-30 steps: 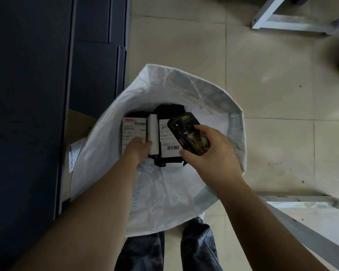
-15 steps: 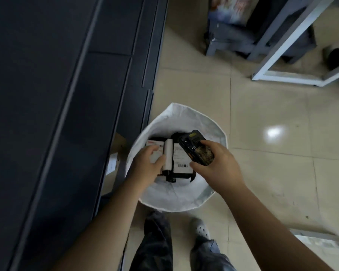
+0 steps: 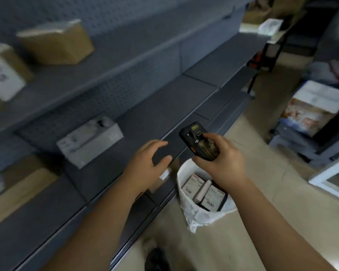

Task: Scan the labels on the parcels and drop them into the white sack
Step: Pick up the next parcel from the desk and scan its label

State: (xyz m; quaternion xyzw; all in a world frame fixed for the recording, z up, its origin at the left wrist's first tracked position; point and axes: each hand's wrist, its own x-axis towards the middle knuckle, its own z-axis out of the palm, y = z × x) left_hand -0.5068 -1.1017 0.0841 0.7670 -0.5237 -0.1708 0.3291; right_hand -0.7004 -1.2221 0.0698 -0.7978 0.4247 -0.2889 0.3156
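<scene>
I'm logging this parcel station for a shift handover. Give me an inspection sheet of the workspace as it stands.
Surface: grey shelves, several tiers, pegboard back.
Job's things: white sack on the floor by the shelves, open, labelled parcels inside; grey parcel on the middle shelf; brown box and white-labelled box on the upper shelf; scanner.
Clutter: cardboard on a lower shelf.
Grippers: left hand open and empty over the shelf; right hand grips the scanner above the sack.
Cables: nothing seen.
Surroundings: tiled floor; printed box and white frame at right; view blurred.
</scene>
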